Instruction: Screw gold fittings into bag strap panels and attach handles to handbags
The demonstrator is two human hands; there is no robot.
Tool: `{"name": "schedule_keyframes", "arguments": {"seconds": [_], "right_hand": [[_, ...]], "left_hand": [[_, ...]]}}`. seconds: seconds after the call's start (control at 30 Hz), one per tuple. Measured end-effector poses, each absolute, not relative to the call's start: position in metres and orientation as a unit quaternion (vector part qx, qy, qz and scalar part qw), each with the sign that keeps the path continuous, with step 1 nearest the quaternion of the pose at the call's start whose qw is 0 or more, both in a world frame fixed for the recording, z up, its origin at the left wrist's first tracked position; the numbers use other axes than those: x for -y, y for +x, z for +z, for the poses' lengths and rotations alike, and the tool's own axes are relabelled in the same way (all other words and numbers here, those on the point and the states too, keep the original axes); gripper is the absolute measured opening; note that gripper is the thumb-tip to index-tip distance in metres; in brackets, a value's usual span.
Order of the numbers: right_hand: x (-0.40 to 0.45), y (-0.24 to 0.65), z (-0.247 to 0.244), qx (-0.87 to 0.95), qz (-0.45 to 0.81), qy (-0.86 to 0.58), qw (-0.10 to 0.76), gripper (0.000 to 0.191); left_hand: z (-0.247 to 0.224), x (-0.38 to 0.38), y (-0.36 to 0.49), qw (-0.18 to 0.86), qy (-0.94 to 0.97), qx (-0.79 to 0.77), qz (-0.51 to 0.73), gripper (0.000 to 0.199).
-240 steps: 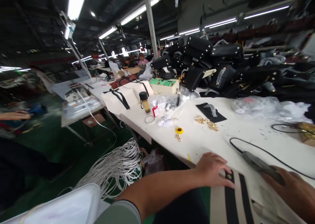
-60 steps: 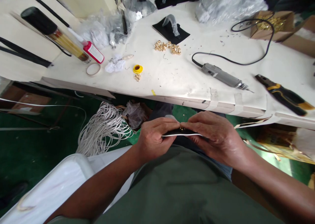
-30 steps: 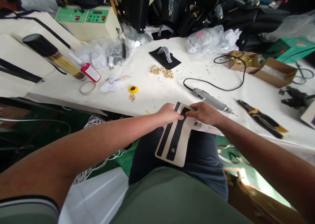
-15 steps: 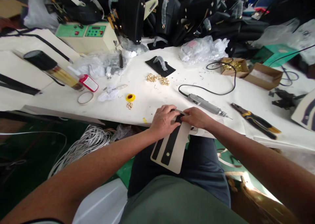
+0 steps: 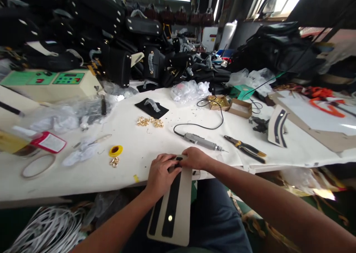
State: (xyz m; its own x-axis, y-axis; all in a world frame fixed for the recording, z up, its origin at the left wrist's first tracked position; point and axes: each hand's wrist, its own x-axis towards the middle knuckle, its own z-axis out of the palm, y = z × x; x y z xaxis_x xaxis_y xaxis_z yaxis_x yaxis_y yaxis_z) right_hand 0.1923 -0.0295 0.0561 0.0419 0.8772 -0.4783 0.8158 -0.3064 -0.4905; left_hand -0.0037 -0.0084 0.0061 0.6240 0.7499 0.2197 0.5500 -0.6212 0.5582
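A beige panel (image 5: 182, 217) with two black strips along it slopes from the table's front edge over my lap. The longer black strip (image 5: 175, 191) carries a shiny round stud (image 5: 170, 218) near its lower end. My left hand (image 5: 162, 173) is closed over the panel's upper end, thumb and fingertips pinching around the black strip. At the same end, my right hand (image 5: 196, 159) grips the panel's top corner, fingers close to those of the left. Whatever small part lies between the fingertips is hidden.
Ahead lie a grey electric screwdriver (image 5: 201, 141), pliers (image 5: 246, 149), gold fittings (image 5: 150, 122), a yellow tape roll (image 5: 115, 150) and a black piece with a wrapped handle (image 5: 151, 107). Black bags (image 5: 114, 62) are piled behind. A curved beige panel (image 5: 278, 127) stands at right.
The view has tilted up and turned right, showing more of the room and the table's right side. Both hands stay at the panel's upper end, with little change in grip.
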Motion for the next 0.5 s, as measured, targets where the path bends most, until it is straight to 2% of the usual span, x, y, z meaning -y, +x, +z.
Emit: {"name": "schedule_keyframes", "arguments": {"seconds": [0.2,0.37,0.5], "right_hand": [[0.051,0.197,0.045,0.578,0.277,-0.752,0.157,0.044],[0.077,0.234,0.053,0.565,0.183,-0.769,0.235,0.026],[0.076,0.296,0.060,0.531,0.118,-0.803,0.243,0.019]], "left_hand": [[0.007,0.005,-0.003,0.203,0.883,-0.366,0.212,0.017],[0.013,0.001,-0.003,0.178,0.891,-0.362,0.207,0.015],[0.008,-0.003,-0.005,0.155,0.899,-0.347,0.216,0.013]]}}
